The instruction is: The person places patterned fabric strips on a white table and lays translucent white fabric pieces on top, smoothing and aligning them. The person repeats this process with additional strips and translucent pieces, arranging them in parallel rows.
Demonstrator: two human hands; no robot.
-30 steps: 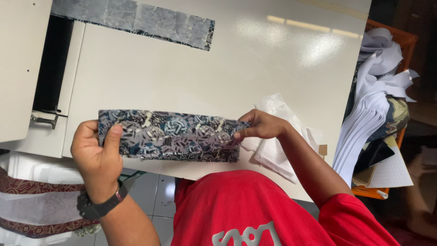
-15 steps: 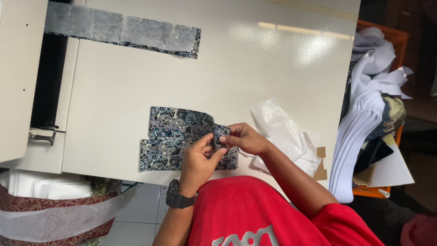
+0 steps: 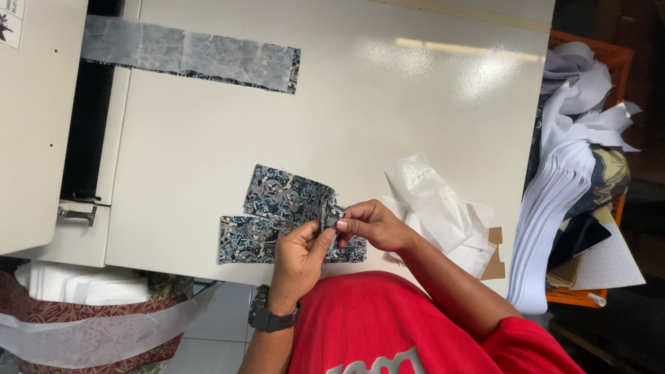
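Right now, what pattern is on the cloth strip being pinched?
The cloth strip has a blue-grey batik-like print; head view.

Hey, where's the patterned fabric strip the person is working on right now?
In the head view, the folded strip lies at the table's near edge, centre-left, pinched at its right end by both hands, left and right, beside the white pieces.
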